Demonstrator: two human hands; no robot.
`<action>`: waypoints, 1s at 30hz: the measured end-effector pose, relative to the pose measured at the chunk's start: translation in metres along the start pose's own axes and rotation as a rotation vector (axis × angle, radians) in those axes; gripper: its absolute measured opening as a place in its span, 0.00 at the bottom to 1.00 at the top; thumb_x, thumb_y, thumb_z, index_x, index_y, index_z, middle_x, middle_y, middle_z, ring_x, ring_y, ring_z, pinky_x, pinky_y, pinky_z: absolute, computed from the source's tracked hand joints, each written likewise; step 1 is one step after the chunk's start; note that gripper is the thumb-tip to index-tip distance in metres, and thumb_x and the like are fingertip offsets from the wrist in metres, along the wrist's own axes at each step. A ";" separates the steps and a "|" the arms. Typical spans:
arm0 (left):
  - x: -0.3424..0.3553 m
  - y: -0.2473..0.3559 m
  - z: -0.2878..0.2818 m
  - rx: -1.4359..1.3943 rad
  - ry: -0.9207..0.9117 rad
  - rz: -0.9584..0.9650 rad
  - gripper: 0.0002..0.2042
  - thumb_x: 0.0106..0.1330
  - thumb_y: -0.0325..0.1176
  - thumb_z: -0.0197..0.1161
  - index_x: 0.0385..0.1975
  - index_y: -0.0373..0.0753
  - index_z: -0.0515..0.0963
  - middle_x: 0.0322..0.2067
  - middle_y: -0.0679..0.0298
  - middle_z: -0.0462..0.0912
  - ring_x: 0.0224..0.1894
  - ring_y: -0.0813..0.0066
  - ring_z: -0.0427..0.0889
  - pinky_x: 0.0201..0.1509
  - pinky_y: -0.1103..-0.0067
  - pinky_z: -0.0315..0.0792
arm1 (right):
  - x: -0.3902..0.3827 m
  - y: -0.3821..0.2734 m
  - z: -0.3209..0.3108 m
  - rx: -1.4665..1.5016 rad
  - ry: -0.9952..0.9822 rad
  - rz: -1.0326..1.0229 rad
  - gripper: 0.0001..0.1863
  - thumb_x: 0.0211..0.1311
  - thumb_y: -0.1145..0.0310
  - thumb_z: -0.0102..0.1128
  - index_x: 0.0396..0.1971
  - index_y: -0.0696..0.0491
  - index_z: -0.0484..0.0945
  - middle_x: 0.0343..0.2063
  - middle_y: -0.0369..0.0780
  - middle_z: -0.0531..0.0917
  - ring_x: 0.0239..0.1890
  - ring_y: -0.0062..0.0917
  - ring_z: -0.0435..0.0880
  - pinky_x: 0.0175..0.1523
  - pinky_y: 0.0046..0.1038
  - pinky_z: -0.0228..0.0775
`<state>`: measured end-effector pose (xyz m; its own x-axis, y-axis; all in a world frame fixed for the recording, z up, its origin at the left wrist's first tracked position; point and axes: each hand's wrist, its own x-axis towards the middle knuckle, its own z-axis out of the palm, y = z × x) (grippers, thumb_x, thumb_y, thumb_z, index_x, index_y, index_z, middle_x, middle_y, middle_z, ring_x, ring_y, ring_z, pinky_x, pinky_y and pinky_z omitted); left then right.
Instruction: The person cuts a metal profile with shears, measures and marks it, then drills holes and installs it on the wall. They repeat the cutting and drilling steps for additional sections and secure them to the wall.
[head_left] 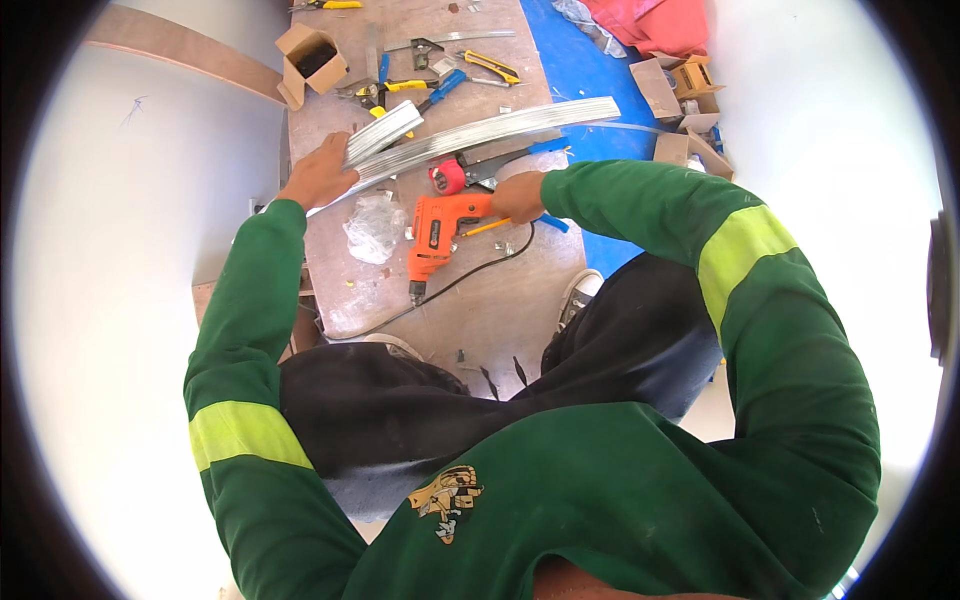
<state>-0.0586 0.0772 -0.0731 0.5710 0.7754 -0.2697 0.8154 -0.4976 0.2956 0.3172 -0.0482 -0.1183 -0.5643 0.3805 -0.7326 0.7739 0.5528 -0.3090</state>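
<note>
My left hand is closed on silver metal channel pieces, a short one and a long one lying across the board. My right hand is closed round the handle end of an orange corded drill, which lies with its chuck toward me. Just behind the drill is a red tape measure, beside a dark blade with a blue handle. A yellow pencil-like stick lies by my right hand, and crumpled clear plastic is left of the drill.
The wooden work board holds several pliers, a utility knife, a blue-handled tool and a cardboard box. A blue sheet runs along the right, with more boxes and red fabric. White walls flank me.
</note>
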 end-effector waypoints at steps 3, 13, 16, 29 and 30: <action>0.002 -0.003 0.003 0.028 -0.052 -0.027 0.36 0.67 0.43 0.63 0.75 0.37 0.65 0.69 0.47 0.76 0.65 0.41 0.82 0.68 0.56 0.77 | 0.008 0.002 0.002 -0.017 -0.014 -0.012 0.12 0.58 0.69 0.72 0.43 0.49 0.92 0.39 0.47 0.93 0.42 0.44 0.94 0.45 0.49 0.84; 0.010 0.002 -0.006 -0.047 -0.018 -0.075 0.38 0.72 0.51 0.65 0.79 0.44 0.63 0.70 0.42 0.78 0.67 0.38 0.82 0.70 0.55 0.76 | -0.005 -0.022 0.002 -0.085 -0.072 -0.107 0.18 0.59 0.59 0.78 0.44 0.55 0.92 0.40 0.49 0.93 0.45 0.48 0.94 0.48 0.50 0.86; 0.013 0.004 -0.007 -0.075 -0.059 -0.112 0.36 0.74 0.51 0.63 0.78 0.43 0.63 0.70 0.41 0.78 0.67 0.37 0.81 0.70 0.54 0.75 | -0.010 -0.013 -0.007 -0.024 0.051 0.009 0.20 0.63 0.56 0.76 0.44 0.57 0.92 0.42 0.51 0.93 0.48 0.50 0.93 0.52 0.51 0.85; 0.014 0.006 0.000 -0.102 -0.032 -0.106 0.33 0.79 0.54 0.60 0.72 0.35 0.66 0.65 0.36 0.80 0.61 0.33 0.84 0.66 0.53 0.76 | -0.005 0.029 -0.023 0.046 0.518 0.046 0.18 0.74 0.56 0.68 0.47 0.57 0.87 0.46 0.52 0.89 0.53 0.51 0.90 0.60 0.51 0.82; 0.015 0.004 -0.001 -0.112 -0.034 -0.106 0.33 0.79 0.56 0.60 0.71 0.35 0.66 0.65 0.36 0.80 0.61 0.33 0.84 0.66 0.53 0.76 | -0.002 0.027 -0.025 0.048 0.530 0.024 0.18 0.74 0.56 0.67 0.47 0.58 0.87 0.46 0.52 0.89 0.53 0.50 0.90 0.59 0.51 0.82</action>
<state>-0.0469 0.0870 -0.0747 0.4864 0.8067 -0.3356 0.8570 -0.3656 0.3632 0.3319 -0.0161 -0.1100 -0.6049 0.7218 -0.3363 0.7934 0.5100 -0.3324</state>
